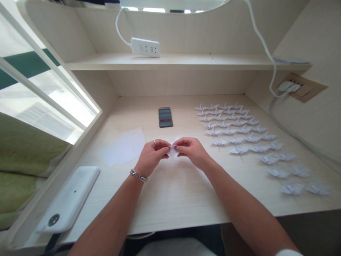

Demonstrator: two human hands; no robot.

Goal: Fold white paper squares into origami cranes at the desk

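A small piece of folded white paper [173, 152] is held between my two hands, just above the middle of the desk. My left hand [153, 152], with a ring on one finger and a chain bracelet at the wrist, pinches its left side. From the other side, my right hand [192, 151] grips the right part with thumb and fingers. The paper's lower part narrows downward; the fingertips cover its upper corners. To the left of my left hand lie loose white paper sheets [128, 145]. Rows of folded paper cranes [239, 129] stand at the right.
A phone [165, 117] lies beyond my hands. At the left desk edge is a white box-shaped device [70, 199]. A white power strip [145, 47] rests on the shelf [186, 60]. A cable [262, 39] runs to the wall socket [303, 87] at right.
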